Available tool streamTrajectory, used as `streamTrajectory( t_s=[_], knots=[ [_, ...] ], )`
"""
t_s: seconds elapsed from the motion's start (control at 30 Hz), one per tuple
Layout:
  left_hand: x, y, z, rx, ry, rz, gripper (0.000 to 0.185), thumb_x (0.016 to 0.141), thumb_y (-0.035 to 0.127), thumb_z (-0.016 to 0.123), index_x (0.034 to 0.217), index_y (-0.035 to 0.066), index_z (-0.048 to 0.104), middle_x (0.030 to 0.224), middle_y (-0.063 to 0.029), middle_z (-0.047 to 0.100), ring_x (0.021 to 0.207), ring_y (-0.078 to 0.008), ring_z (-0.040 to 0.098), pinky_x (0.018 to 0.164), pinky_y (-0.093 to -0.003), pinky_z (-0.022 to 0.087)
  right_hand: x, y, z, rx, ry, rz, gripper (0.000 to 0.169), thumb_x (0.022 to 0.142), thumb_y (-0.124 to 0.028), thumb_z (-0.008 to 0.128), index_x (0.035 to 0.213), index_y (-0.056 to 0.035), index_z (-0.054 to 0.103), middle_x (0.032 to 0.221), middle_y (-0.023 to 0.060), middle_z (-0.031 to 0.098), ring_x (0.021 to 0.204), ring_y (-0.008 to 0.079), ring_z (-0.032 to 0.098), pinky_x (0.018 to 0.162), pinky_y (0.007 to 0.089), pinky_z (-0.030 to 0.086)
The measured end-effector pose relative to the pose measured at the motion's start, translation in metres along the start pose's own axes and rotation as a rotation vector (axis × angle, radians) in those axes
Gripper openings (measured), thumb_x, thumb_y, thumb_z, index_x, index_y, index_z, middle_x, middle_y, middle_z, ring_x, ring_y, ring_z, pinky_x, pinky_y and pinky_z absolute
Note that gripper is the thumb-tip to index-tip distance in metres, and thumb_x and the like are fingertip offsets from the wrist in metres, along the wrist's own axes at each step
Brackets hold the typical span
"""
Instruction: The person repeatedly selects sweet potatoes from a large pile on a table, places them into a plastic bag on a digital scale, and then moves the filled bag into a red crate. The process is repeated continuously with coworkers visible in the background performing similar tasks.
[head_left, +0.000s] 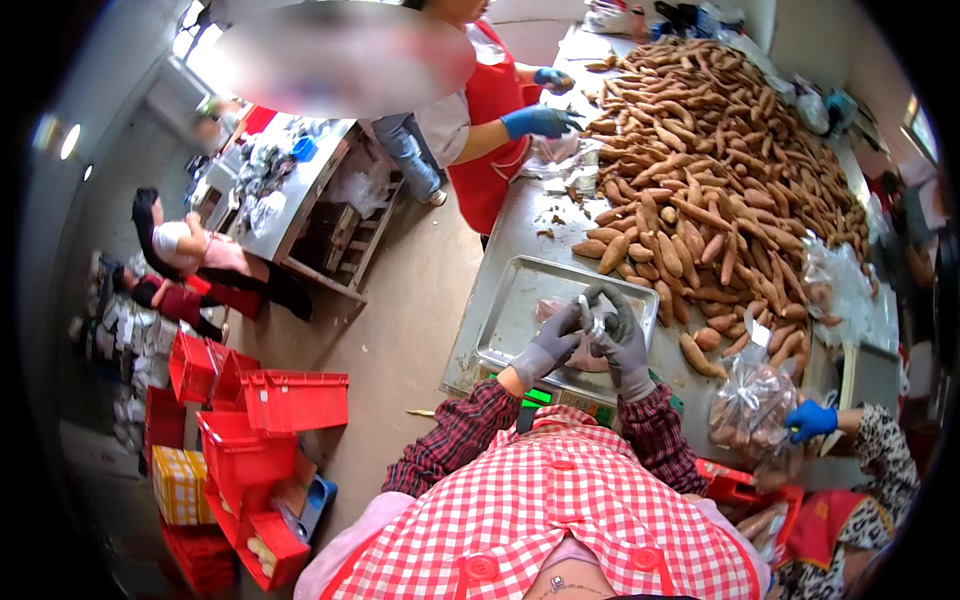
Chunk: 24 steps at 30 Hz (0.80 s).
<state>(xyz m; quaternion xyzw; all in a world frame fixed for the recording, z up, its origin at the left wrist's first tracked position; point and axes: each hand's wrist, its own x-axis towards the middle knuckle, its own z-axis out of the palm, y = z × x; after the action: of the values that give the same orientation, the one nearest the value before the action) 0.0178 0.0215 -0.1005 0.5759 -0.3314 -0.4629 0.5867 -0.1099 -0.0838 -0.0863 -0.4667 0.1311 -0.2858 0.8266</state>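
My left hand (553, 345) and my right hand (624, 346), both in grey gloves, meet over a metal tray (504, 315). Between them they pinch the pale, shiny gathered part of a clear plastic bag (589, 361). Reddish sweet potatoes show through its film beneath my hands. My fingers hide most of the neck, so whether a tie is on it cannot be made out. The tray rests on a scale with a lit green display (538, 395). Beyond the tray's far right side rises a big heap of loose sweet potatoes (697, 202).
Across the heap's left side, a person's blue-gloved hand (541, 121) reaches over the steel table (491, 274). At right, another blue-gloved hand (811, 421) touches a tied bag of sweet potatoes (754, 405). Red crates (296, 401) stand stacked on the floor at left.
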Motion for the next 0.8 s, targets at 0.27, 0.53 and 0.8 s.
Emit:
streamTrajectory(
  t_s=[0.27,0.53,0.8],
  knots=[
    [0.001,0.008,0.001,-0.452,0.062,0.159,0.034,0.084,0.002,0.049,0.118,-0.002,0.053,0.114,-0.0081,0.055,0.1,-0.0168,0.057,0.093,-0.0295,0.044,0.013,-0.016,-0.019,0.489,0.304,0.33,0.043,0.084,-0.005,0.056,0.127,-0.0032,0.049,0.071,-0.0015,0.052,0.049,0.0045,0.04,0.045,0.019,0.032],
    [-0.04,0.024,-0.036,0.878,-0.118,0.403,0.018,0.086,0.021,0.059,0.096,0.005,0.061,0.09,-0.0147,0.061,0.093,-0.0336,0.055,0.094,-0.0415,0.039,0.011,-0.013,-0.032,1.058,-0.214,0.67,0.029,0.093,-0.02,0.051,0.115,-0.002,0.056,0.086,0.0036,0.057,0.059,0.0036,0.043,0.057,0.0203,0.037],
    [-0.056,0.012,-0.048,1.073,-0.263,0.27,0.018,0.077,0.009,0.058,0.093,0.002,0.058,0.092,-0.0143,0.061,0.088,-0.0345,0.057,0.089,-0.0441,0.042,0.025,0.01,-0.066,0.848,-0.084,0.472,0.029,0.093,-0.025,0.051,0.114,-0.0054,0.057,0.09,0.0068,0.061,0.074,0.0147,0.059,0.065,0.0278,0.049]
  ],
)
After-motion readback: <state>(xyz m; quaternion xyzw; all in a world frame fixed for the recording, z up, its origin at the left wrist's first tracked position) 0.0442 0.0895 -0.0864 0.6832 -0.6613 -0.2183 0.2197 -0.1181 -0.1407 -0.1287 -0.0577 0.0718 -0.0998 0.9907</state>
